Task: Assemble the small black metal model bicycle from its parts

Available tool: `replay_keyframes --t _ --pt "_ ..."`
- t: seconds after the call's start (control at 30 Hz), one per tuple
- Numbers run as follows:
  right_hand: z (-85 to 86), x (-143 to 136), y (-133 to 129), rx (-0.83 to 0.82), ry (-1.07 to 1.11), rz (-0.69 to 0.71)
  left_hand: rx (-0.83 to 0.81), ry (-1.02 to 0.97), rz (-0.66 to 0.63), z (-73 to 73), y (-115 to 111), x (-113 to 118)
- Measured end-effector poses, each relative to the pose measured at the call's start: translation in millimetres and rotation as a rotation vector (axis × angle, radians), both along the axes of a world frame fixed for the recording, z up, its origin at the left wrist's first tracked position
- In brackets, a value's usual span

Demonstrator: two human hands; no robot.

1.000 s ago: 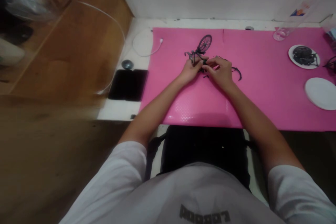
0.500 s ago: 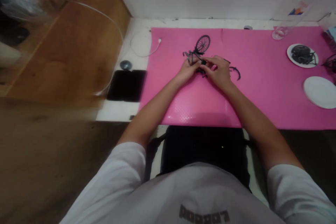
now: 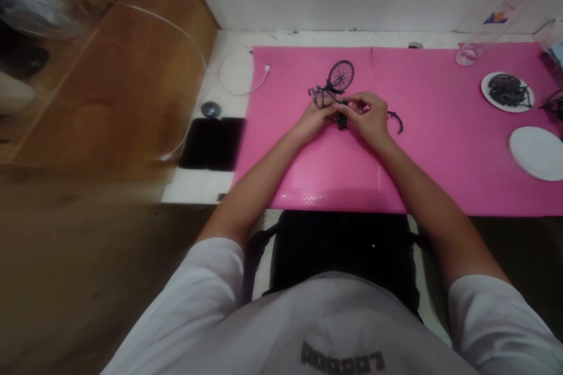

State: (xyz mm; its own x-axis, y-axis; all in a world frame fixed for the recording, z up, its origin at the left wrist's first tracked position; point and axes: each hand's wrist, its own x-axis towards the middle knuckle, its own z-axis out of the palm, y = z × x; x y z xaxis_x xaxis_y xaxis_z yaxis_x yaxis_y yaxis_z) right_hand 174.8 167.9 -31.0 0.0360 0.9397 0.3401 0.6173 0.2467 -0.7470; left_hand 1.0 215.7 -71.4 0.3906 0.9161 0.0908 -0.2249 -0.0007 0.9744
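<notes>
A small dark model bicycle (image 3: 325, 92), with one spoked wheel (image 3: 341, 75) pointing away from me, is held over the pink mat. My left hand (image 3: 317, 113) is closed around its frame from the left. From the right, my right hand (image 3: 368, 118) pinches at the frame with thumb and forefinger, its fingertips meeting the left hand's. Whatever small part may be between those fingers is hidden. Black bits of the model show below the fingertips. A curved black piece like a mudguard (image 3: 396, 122) lies just right of my right hand.
The pink mat (image 3: 440, 158) covers most of the white table. To the right stand a plate of black parts (image 3: 485, 94), a white plate (image 3: 537, 153) and a clear bottle (image 3: 468, 56). Leftward are a black flat case (image 3: 213, 144), a small round dark object (image 3: 211, 109) and a white cable (image 3: 266, 74).
The model bicycle has shifted very slightly to the right. My right hand's fingers have moved a little and now cover the black part that showed between the fingertips.
</notes>
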Motion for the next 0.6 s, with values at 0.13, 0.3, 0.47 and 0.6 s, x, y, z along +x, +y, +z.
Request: replay_keyframes --t 0.13,0.3,0.47,0.6 --pt "-1.7 0.0 0.5 -0.024 0.007 0.020 -0.002 -0.024 -0.031 -2.2 0.2 0.6" --pt "-2.9 -1.6 1.0 -0.062 -0.028 0.021 -0.023 -0.031 -0.055 -0.9 -2.4 0.4" --pt "-8.9 -1.8 5.7 -0.055 0.018 -0.020 -0.027 -0.049 -0.090 6.7 -7.0 1.1" --pt "-13.7 0.1 9.4 -0.060 -0.026 0.038 -0.043 -0.050 -0.117 6.2 -7.5 -0.2"
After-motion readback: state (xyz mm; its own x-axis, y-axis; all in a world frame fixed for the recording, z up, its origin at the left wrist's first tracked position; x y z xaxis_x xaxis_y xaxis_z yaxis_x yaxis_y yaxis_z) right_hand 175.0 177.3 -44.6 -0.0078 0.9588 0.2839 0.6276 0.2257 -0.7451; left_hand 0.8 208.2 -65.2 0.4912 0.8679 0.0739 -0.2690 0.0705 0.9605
